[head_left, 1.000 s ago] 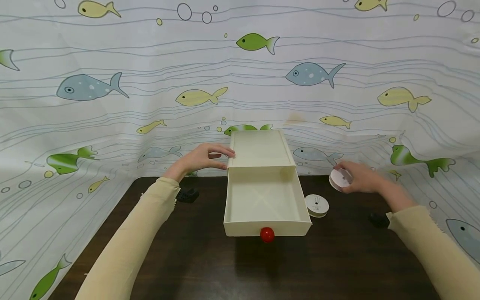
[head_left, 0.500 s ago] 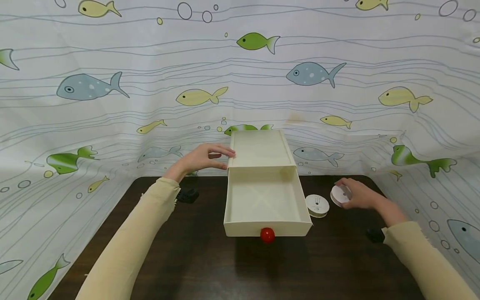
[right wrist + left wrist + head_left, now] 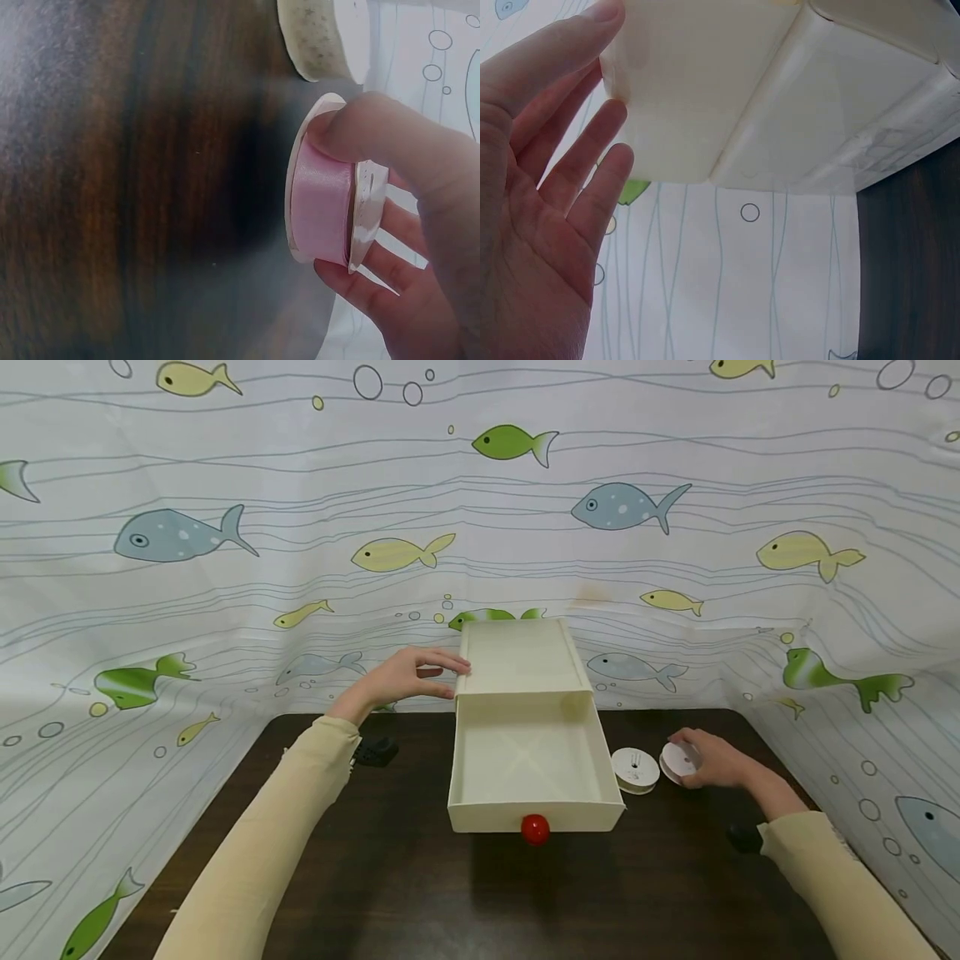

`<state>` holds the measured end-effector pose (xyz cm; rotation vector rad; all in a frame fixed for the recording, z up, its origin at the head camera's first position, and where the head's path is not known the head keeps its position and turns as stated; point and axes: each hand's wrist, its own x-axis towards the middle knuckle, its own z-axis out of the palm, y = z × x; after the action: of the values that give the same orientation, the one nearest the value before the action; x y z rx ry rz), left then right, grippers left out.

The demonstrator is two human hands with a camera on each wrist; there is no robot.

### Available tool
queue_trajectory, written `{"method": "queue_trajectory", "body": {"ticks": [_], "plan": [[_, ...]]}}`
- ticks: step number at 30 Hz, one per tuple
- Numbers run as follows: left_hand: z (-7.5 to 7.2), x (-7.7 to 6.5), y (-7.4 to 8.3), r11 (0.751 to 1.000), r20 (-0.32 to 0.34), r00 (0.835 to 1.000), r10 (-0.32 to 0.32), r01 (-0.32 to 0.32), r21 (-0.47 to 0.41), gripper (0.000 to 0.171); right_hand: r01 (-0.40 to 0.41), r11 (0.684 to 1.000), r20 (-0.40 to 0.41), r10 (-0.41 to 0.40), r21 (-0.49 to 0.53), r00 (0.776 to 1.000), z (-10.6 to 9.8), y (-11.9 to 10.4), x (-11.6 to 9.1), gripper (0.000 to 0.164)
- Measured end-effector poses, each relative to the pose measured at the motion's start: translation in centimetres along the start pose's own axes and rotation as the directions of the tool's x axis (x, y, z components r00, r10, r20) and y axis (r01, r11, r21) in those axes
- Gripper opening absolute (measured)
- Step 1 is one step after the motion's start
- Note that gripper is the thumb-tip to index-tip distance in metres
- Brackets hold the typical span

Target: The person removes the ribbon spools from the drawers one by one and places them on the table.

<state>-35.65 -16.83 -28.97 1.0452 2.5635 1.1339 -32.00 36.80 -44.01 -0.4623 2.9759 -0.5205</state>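
Pinching a spool of pink ribbon (image 3: 322, 199) between thumb and fingers, the right hand (image 3: 718, 762) holds it near the far right corner of the table (image 3: 360, 877); whether the spool touches the wood is hard to tell. Just beside it, toward the middle, a second spool (image 3: 636, 768) lies flat, close to the right side of a cream drawer (image 3: 487, 817). That drawer juts from its cream case (image 3: 517, 652) toward the near edge, a red knob (image 3: 536, 829) on its front. Loosely spread, the left hand (image 3: 397, 677) rests its fingertips against the case's left side. Fish-printed cloth (image 3: 300, 468) rises behind the far edge.
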Motion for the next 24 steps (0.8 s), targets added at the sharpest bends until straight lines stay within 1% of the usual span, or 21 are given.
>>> {"method": "queue_trajectory", "body": {"ticks": [5,10,17,20,24], "plan": [[0.0,-0.1,0.0,0.999,-0.007,1.000,-0.006,0.006,0.045,0.041,-0.011,1.000,0.019,0.011,0.011,1.000,0.4,0.0,-0.1,0.071],[0.0,-0.1,0.0,1.000,-0.005,1.000,-0.004,0.004,0.012,0.041,-0.004,1.000,0.020,0.003,0.019,1.000,0.6,-0.3,-0.3,0.072],[0.0,-0.1,0.0,1.000,-0.008,1.000,0.001,-0.001,0.004,0.042,-0.011,1.000,0.021,0.010,0.023,1.000,1.0,-0.2,-0.2,0.070],[0.0,0.0,-0.1,1.000,-0.005,1.000,-0.002,0.002,-0.016,0.042,-0.002,1.000,0.028,0.001,0.028,1.000,1.2,-0.2,-0.2,0.069],[0.1,0.1,-0.1,1.000,-0.011,1.000,-0.002,0.002,-0.001,0.041,0.000,1.000,0.030,-0.001,0.025,1.000,1.2,-0.1,-0.1,0.069]]}}
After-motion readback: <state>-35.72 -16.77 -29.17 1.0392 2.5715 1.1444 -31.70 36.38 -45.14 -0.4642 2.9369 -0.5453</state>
